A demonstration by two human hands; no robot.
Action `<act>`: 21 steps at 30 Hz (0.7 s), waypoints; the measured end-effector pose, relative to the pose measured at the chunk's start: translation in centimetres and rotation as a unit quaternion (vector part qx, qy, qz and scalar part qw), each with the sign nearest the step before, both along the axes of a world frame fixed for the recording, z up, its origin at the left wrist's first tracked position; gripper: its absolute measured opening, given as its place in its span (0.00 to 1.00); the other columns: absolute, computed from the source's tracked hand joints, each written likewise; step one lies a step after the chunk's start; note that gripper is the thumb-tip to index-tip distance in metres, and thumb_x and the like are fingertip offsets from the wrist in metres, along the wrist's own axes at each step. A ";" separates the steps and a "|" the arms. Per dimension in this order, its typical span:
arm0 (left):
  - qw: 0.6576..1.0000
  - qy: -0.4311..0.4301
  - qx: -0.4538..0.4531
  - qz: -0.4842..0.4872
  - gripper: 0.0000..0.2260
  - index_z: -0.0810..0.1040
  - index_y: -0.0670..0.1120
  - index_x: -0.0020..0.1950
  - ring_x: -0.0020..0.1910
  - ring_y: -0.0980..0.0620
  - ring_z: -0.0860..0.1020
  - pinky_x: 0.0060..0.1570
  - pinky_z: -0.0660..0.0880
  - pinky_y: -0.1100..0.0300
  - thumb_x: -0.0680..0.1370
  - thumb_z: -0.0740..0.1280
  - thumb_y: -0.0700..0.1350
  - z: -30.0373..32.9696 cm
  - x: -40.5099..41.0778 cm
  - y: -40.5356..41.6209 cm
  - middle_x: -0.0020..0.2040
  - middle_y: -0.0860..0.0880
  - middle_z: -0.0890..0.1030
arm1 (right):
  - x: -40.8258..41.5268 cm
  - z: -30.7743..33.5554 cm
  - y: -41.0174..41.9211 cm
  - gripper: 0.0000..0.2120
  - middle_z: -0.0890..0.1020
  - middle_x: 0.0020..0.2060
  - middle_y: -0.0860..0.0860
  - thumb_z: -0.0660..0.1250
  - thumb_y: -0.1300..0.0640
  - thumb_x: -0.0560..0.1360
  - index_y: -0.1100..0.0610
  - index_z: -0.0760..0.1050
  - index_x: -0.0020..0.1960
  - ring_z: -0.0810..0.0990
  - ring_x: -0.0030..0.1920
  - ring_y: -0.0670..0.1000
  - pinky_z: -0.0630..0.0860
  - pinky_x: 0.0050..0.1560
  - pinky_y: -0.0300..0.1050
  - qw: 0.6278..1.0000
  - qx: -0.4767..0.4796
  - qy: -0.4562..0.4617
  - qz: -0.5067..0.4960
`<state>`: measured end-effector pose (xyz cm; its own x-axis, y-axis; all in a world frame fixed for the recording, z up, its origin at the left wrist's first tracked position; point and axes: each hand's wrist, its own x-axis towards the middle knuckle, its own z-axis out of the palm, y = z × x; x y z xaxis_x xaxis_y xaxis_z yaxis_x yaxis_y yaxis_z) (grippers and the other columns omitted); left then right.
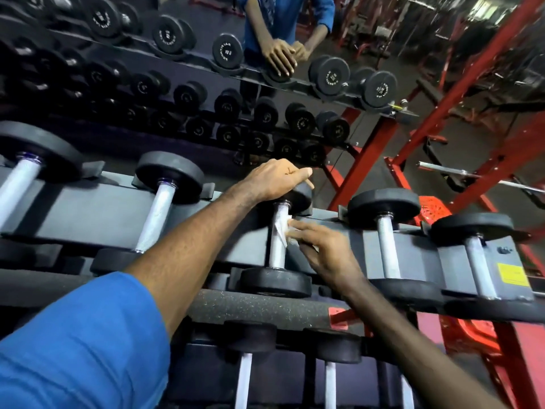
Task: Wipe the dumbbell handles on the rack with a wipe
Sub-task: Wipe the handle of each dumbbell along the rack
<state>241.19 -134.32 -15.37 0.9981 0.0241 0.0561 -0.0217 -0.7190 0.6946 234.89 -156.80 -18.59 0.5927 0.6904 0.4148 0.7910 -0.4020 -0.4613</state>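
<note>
The left hand [277, 180] is lying on top of the far round end [300, 194] of a small dumbbell, with its fingers bending down over it and holding it. This dumbbell is sitting on the top shelf of the rack [97, 211], in the middle of the row. Its silver handle [277, 240] is pointing toward the person, and its near round end [275, 281] is sitting at the front edge of the shelf.

The right hand [327, 249] is reaching in from the right side. Its fingers are almost straight, and they are pressing a white wipe [283, 230] against the right side of the silver handle. The wipe is looking crumpled, and part of it is hiding under the fingers.

Two bigger dumbbells [159, 208] are sitting to the left on the same shelf, and two more [387, 240] are sitting to the right. A mirror [206, 84] behind the rack is showing the same hands and many dumbbells. Red metal frames [460, 95] are standing on the right.
</note>
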 end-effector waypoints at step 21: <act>0.999 0.036 -0.024 0.027 0.19 0.89 0.67 0.50 0.49 0.57 0.85 0.61 0.80 0.50 0.83 0.58 0.67 1.4 -1.3 -1.0 0.45 0.57 0.88 | -0.2 -0.3 4.0 0.04 0.86 0.46 0.59 0.68 0.62 0.81 0.62 0.81 0.53 0.85 0.41 0.55 0.83 0.50 0.52 0.656 0.312 0.673 -0.140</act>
<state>239.88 -135.35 -13.97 0.9966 0.0796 -0.0188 0.0683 -0.6842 0.7261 234.68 -152.78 -18.91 0.7784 0.4217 -0.4651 -0.5669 0.1540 -0.8093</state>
